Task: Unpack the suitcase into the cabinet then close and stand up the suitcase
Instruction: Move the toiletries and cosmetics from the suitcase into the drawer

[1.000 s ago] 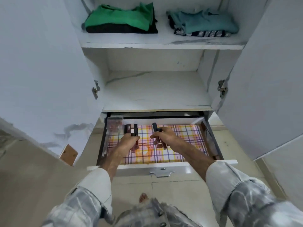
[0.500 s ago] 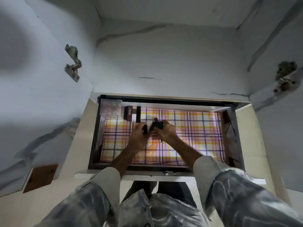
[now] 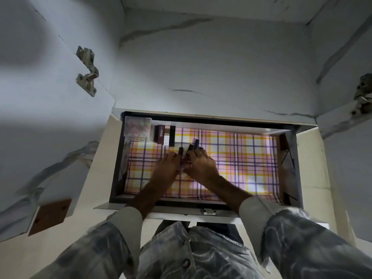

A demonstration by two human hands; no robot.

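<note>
An open cabinet drawer [image 3: 203,207] lined with plaid paper lies below me. Both hands reach into its middle, close together. My left hand [image 3: 167,168] grips a small dark stick-shaped item [image 3: 180,151] whose tip shows past the fingers. My right hand [image 3: 201,165] grips several similar dark items [image 3: 194,146] that stick out toward the drawer's back. In the back left corner stand a clear box [image 3: 137,126] with colourful contents and a dark small box [image 3: 163,133]. The suitcase is out of view.
The white marbled cabinet shelf [image 3: 201,67] spreads above the drawer. Open cabinet doors flank both sides, with metal hinges on the left door [image 3: 87,70] and the right door [image 3: 362,97]. The drawer's metal handle [image 3: 209,212] sits at its front edge, above my knees.
My view has dropped and closed in on the drawer, so the shelf with folded clothes has left the frame. My hands have come together at the drawer's middle with the dark items.
</note>
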